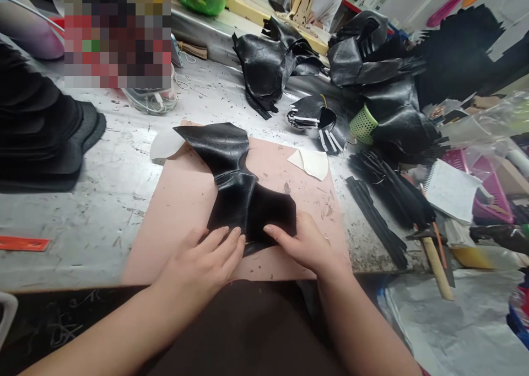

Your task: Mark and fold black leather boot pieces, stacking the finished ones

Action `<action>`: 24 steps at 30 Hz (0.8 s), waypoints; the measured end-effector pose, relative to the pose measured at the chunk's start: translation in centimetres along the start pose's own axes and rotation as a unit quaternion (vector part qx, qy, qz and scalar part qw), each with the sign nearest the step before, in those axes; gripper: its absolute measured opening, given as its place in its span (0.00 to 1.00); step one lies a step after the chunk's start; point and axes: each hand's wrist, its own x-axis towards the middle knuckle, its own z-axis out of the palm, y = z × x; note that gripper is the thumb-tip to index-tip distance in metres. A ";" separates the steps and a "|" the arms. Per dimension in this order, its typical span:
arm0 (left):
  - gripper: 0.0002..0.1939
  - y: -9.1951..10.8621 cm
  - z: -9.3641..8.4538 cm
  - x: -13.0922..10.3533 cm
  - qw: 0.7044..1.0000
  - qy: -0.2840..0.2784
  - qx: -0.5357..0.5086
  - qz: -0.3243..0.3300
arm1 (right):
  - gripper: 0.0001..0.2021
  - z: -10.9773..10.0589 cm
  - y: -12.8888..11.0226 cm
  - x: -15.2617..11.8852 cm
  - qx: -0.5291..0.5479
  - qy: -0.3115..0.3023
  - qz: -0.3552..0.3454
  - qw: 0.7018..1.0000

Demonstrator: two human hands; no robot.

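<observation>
A glossy black leather piece (233, 161) with a narrow middle lies on a pinkish board (165, 210) in front of me. Its near right part shows a matt dark face. My left hand (210, 254) rests on the near edge of the leather, fingers stretched out and lying flat. On the right edge, my right hand (303, 243) grips the leather with the thumb on top; the other fingers are hidden beneath. A white sheet (166, 146) sticks out by the board's far left corner. A folded cream scrap (309, 164) sits at the board's far right.
Stacked black pieces (37, 128) stand at the left, near an orange strip (25, 243). Black leather pieces (264, 62) are heaped at the back. At the right are a green perforated cup (363, 125), a spiral notebook (450, 191) and a wooden-handled tool (437, 266) over the table edge.
</observation>
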 end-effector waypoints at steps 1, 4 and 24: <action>0.17 0.0 0.0 0.0 1.000 -0.002 -0.006 -0.004 | 0.12 -0.1 0.1 0.2 -0.002 -0.009 -0.001 1.000; 0.17 -0.1 0.1 -0.1 1.000 -0.010 -0.016 -0.011 | 0.13 -0.3 0.1 0.5 -0.014 -0.025 -0.018 0.999; 0.16 -0.3 -0.6 1.2 0.998 -0.016 -0.032 -0.047 | 0.16 -0.6 0.0 0.9 0.030 -0.050 -0.019 0.998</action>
